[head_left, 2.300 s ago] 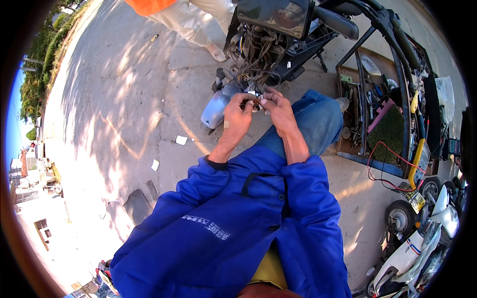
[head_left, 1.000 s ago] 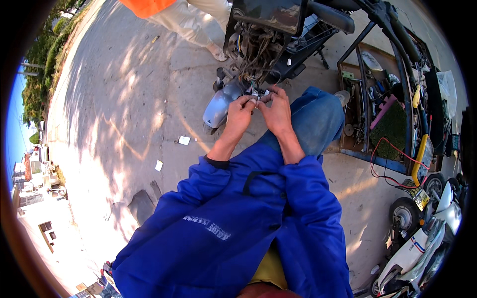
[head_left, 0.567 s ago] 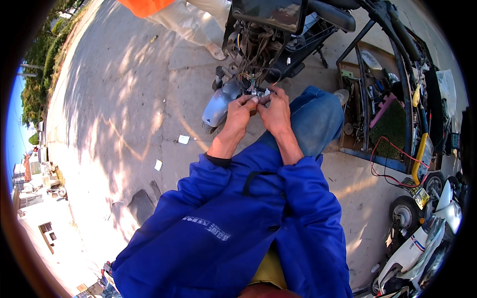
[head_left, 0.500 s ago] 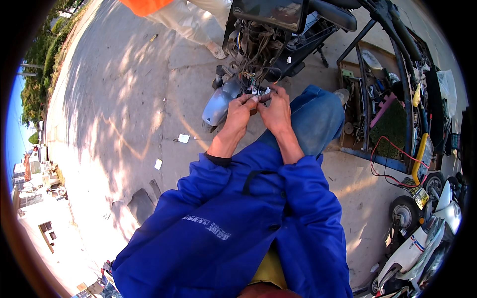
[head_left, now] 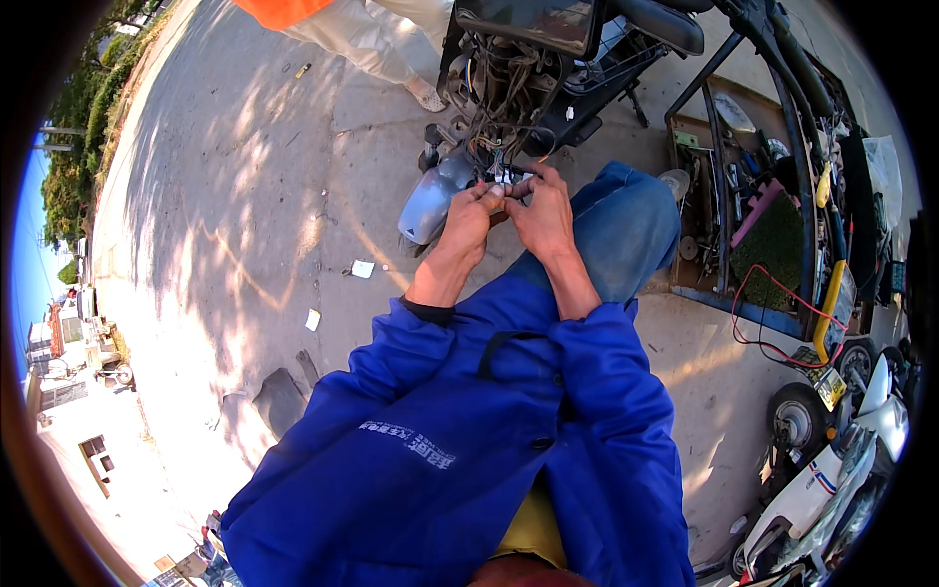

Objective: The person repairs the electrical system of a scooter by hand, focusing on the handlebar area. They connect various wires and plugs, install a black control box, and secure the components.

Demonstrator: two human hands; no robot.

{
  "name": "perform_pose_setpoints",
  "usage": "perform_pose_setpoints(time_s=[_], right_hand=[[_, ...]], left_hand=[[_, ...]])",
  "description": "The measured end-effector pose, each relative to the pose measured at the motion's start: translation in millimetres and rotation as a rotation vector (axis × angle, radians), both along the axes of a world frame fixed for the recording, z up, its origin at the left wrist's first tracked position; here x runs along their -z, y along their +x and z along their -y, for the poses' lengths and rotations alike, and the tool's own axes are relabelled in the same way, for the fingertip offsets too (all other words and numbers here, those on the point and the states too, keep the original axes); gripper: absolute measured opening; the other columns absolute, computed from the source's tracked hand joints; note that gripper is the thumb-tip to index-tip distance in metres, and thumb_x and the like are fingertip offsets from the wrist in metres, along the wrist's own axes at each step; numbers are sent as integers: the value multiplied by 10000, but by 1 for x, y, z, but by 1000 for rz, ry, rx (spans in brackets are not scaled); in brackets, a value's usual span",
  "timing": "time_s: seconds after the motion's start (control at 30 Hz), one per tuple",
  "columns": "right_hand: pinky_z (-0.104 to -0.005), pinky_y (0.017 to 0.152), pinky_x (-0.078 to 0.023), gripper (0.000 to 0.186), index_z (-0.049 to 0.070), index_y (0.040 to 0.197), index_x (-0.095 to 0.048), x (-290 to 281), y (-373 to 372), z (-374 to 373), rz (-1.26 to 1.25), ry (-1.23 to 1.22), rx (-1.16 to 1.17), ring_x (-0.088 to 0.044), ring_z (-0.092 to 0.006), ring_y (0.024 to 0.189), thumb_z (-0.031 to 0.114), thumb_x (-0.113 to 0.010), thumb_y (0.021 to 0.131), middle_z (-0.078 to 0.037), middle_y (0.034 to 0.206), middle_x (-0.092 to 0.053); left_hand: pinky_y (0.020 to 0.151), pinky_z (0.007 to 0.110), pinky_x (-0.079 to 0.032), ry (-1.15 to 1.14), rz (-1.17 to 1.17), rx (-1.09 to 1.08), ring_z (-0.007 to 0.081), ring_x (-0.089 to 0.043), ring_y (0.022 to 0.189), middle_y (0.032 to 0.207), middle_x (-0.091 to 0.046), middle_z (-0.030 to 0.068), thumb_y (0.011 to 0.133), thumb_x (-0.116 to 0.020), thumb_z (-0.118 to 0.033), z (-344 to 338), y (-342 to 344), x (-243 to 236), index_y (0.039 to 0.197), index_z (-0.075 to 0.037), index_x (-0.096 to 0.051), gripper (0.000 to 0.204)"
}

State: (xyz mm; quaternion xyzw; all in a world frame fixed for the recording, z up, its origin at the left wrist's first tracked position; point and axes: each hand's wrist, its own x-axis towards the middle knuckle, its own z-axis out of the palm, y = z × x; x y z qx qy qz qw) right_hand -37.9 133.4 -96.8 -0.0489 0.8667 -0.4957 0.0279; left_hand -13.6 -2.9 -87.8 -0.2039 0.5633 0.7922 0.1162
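Note:
My left hand [head_left: 469, 220] and my right hand [head_left: 544, 217] meet fingertip to fingertip in front of an opened-up scooter. Both are closed in a pinch; the small thing between the fingers is mostly covered and I cannot make it out. Just beyond the fingertips hang the thin coloured ends of a wiring bundle [head_left: 509, 117], with small white connectors [head_left: 503, 177] among them. Beside my left hand is the scooter's silvery-blue front fender [head_left: 426, 207]. My bent knee in blue jeans [head_left: 622, 230] lies to the right of my right hand.
On the right stands a metal-framed tool cart [head_left: 724, 303] with tools and a red cable [head_left: 736, 311]. Parked scooters [head_left: 797, 504] fill the lower right. A person in pale trousers [head_left: 367, 44] stands at the far left of the scooter. Paper scraps [head_left: 362, 269] lie on the concrete.
My hands stay in nearly the same place, pinched together. The right fingers have shifted slightly, and the view has moved a little.

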Motion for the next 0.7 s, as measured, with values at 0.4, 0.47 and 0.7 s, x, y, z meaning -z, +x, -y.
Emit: perform_pose_setpoints(time_s=[0.4, 0.47, 0.7], right_hand=[[-452, 1069, -471, 172, -19, 837, -728, 17, -1, 2, 2, -48, 16, -554, -389, 1275, 130, -809, 807, -201, 1408, -591], [-456, 1041, -483, 181, -26, 828, -726, 5, 2, 4, 3, -69, 10, -562, -394, 1258, 133, -810, 810, -212, 1386, -597], [-459, 1031, -482, 198, -50, 848, -732, 8, 0, 0, -31, -79, 14, -585, -401, 1212, 129, -807, 807, -204, 1344, -628]], left_hand=[[910, 347, -519, -28, 31, -31, 145, -637, 983, 1045, -694, 10, 1040, -640, -231, 5, -1, 30, 1140, -34, -707, 230], [849, 328, -500, -45, 8, -47, 125, -612, 900, 957, -675, -5, 1023, -665, -228, 10, 1, 36, 1081, -43, -718, 200], [738, 293, -434, -36, -19, -104, 104, -553, 784, 832, -631, -32, 981, -713, -236, 2, -6, 41, 947, -71, -711, 168]])
